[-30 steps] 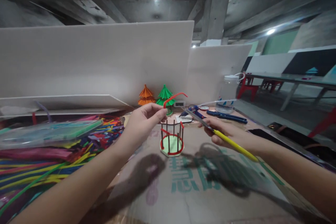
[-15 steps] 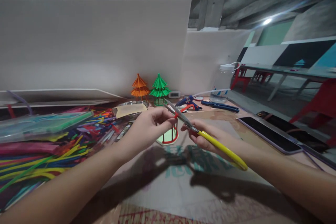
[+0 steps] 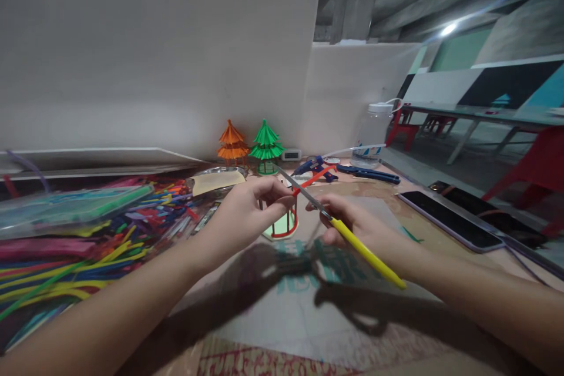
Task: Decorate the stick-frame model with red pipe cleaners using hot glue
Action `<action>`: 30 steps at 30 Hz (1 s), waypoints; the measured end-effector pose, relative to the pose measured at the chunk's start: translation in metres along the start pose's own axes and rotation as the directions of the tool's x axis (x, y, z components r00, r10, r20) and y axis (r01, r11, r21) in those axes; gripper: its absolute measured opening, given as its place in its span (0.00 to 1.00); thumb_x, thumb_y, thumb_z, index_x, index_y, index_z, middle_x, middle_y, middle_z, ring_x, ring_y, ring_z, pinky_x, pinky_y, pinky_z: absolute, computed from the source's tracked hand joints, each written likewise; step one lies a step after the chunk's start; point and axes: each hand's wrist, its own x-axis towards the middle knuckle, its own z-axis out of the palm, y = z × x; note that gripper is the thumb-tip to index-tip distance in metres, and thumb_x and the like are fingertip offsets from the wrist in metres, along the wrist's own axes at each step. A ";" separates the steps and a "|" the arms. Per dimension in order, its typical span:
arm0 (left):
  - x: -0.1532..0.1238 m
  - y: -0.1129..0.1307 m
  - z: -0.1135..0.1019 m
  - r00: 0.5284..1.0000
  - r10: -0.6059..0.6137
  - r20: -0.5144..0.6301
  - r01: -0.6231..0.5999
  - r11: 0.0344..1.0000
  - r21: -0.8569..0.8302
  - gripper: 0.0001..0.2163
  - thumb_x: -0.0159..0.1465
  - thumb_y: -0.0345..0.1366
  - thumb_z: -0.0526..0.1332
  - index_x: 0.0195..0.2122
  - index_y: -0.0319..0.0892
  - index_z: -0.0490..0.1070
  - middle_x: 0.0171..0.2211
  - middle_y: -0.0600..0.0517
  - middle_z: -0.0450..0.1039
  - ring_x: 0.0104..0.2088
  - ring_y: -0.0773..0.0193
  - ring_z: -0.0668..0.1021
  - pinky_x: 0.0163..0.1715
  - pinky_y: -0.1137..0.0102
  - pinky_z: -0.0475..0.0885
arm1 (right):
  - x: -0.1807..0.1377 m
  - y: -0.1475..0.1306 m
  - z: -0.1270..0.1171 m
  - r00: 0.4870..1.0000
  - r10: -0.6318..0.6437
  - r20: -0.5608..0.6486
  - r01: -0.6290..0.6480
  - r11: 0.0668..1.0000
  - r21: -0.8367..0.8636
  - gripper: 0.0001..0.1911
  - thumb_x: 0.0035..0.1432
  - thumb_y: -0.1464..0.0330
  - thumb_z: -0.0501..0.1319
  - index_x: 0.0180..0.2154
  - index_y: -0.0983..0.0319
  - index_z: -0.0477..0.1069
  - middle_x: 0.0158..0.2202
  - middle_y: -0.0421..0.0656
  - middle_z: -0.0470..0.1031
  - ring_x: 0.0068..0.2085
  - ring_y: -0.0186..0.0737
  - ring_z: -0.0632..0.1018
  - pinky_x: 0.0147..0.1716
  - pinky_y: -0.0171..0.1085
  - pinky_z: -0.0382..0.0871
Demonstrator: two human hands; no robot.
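My left hand (image 3: 251,208) pinches one end of a red pipe cleaner (image 3: 314,179), which runs up and to the right. In my right hand (image 3: 359,224) are yellow-handled scissors (image 3: 352,238), their blades crossing the pipe cleaner. Just behind both hands stands a small round model (image 3: 282,224) with a pale green base, a red rim and dark upright posts, on a cardboard sheet (image 3: 304,311).
A heap of coloured pipe cleaners (image 3: 79,252) fills the left. At the back stand an orange (image 3: 232,142) and a green paper pagoda (image 3: 265,142), a blue glue gun (image 3: 315,165), a plastic jar (image 3: 372,132) and white boards. Two phones (image 3: 449,220) lie at right.
Both hands have come down and together. The scissors, held apart from the red pipe cleaner a second ago, now cross it. The camera tilted down a little.
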 end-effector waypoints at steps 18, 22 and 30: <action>0.003 -0.026 -0.043 0.955 -0.162 -0.246 0.182 0.982 0.058 0.15 0.65 0.49 0.60 0.37 0.41 0.74 0.33 0.50 0.78 0.34 0.61 0.78 0.35 0.70 0.70 | 0.019 0.045 -0.048 0.944 0.320 -0.074 -0.217 0.438 -0.872 0.23 0.60 0.49 0.57 0.43 0.58 0.78 0.36 0.51 0.81 0.34 0.50 0.80 0.28 0.39 0.63; -0.017 -0.047 -0.032 0.946 -0.189 -0.265 0.241 0.954 0.180 0.14 0.65 0.48 0.61 0.33 0.41 0.74 0.28 0.52 0.76 0.30 0.62 0.75 0.33 0.71 0.67 | 0.021 0.042 -0.059 0.952 0.280 0.124 -0.043 0.522 -0.852 0.19 0.60 0.53 0.58 0.46 0.55 0.78 0.39 0.47 0.82 0.36 0.48 0.79 0.30 0.38 0.63; -0.034 -0.091 -0.005 0.887 -0.350 -0.299 0.357 0.933 -0.034 0.18 0.62 0.46 0.63 0.48 0.41 0.70 0.34 0.52 0.74 0.33 0.61 0.76 0.34 0.69 0.69 | 0.057 0.056 -0.091 0.984 0.150 -0.092 -0.167 0.641 -0.749 0.24 0.62 0.56 0.59 0.55 0.60 0.71 0.42 0.48 0.80 0.36 0.45 0.79 0.31 0.36 0.64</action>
